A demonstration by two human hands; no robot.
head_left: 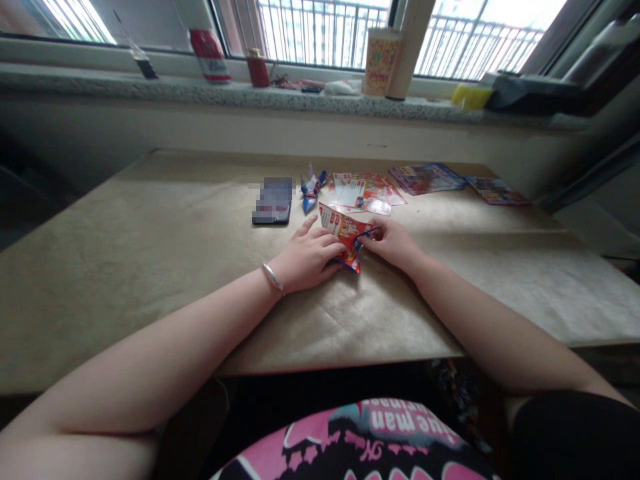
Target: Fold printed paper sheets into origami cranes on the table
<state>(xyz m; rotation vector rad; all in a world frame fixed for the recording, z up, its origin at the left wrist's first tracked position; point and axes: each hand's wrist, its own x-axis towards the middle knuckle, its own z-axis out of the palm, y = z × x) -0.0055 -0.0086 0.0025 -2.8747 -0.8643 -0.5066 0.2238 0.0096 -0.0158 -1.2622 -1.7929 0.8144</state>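
A partly folded sheet of glossy red printed paper, blue on its other side, is between my two hands on the table. My left hand, with a silver bangle at the wrist, lies over the paper's lower left part, its index finger stretched out to the left of it. The thumb and fingers of my right hand pinch the paper's right corner, where blue shows. Just beyond the paper stands a folded blue paper figure with pointed tips. A dark phone lies to its left.
Red and white printed sheets lie behind the paper, with more printed leaflets farther right. The table has a light brown cover. On the windowsill are a red can, a patterned paper cup and a yellow object.
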